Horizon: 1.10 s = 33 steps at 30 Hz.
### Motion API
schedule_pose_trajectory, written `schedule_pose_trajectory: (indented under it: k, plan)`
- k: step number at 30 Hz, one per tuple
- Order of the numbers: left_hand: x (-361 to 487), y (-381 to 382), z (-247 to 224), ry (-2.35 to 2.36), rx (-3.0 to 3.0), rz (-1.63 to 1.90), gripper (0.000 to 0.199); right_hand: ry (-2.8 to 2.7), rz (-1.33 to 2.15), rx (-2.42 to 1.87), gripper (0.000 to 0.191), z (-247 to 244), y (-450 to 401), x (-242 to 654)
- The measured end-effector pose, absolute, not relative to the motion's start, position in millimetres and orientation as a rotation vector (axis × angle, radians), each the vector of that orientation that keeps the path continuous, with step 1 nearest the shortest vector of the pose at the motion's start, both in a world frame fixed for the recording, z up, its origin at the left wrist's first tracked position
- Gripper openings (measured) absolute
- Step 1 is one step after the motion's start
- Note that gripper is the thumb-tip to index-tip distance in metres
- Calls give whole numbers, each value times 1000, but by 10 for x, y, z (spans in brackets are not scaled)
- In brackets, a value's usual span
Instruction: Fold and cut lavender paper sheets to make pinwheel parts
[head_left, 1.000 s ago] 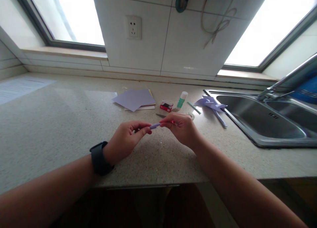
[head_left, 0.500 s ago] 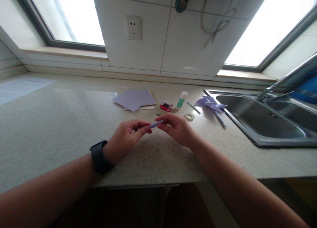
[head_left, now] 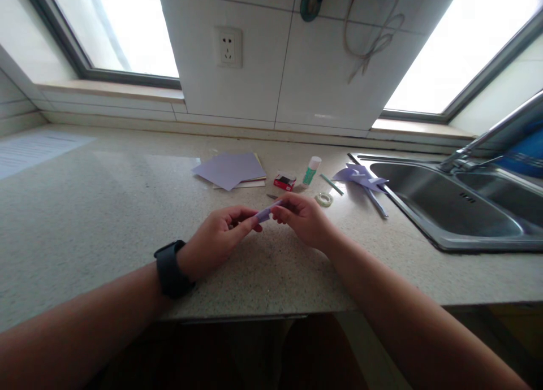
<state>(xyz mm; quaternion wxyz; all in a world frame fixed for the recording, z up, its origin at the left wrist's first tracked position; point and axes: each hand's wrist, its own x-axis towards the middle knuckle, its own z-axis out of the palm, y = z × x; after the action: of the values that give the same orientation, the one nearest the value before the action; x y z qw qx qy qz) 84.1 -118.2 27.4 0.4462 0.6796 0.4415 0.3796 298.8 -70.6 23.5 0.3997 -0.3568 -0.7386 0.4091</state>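
Observation:
Between my two hands is a small piece of purple paper (head_left: 263, 215), narrow and apparently folded or rolled. My left hand (head_left: 227, 230), with a dark watch on its wrist, pinches one end between thumb and fingers. At the other end, my right hand (head_left: 303, 219) grips the paper with thumb and forefinger. Both hands are just above the speckled counter (head_left: 271, 282). Beyond my right fingers a pointed metal tip (head_left: 272, 196) shows; the rest of that tool is hidden. A roll of clear tape (head_left: 324, 199) lies beside my right hand.
Behind my hands are a stack of purple sheets (head_left: 231, 169), a red and black box (head_left: 284, 181), a glue stick (head_left: 311, 170) and a green strip (head_left: 331, 184). A purple paper pinwheel (head_left: 360, 177) lies against the sink (head_left: 441, 246). Printed paper (head_left: 38, 150) is far left.
The purple paper has turned or opened a little, so more of its face shows. My right fingers have shifted slightly, and more of the metal tip is visible. Other things stay put.

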Motion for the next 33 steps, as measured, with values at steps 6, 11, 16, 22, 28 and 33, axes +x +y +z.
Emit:
schedule_pose_trajectory:
  k: [6, 11, 16, 22, 28, 33]
  plan:
    - [844, -1163, 237, 1085, 1624, 937, 36, -1811, 1114, -861, 21, 215, -677, 2973]
    - [857, -1148, 262, 1057, 1629, 951, 31, -1779, 1220, -714, 30, 219, -713, 2979]
    - [875, -1152, 294, 997, 1613, 972, 30, -1843, 1139, -772, 21, 227, -728, 2985]
    - [864, -1163, 267, 1005, 1567, 944, 37, -1810, 1091, -931, 25, 219, -686, 2988]
    - [857, -1167, 230, 1033, 1591, 914, 43, -1866, 989, -1108, 41, 266, -709, 2993]
    - [861, -1172, 231, 1001, 1580, 917, 35, -1853, 1080, -1099, 48, 258, -717, 2996]
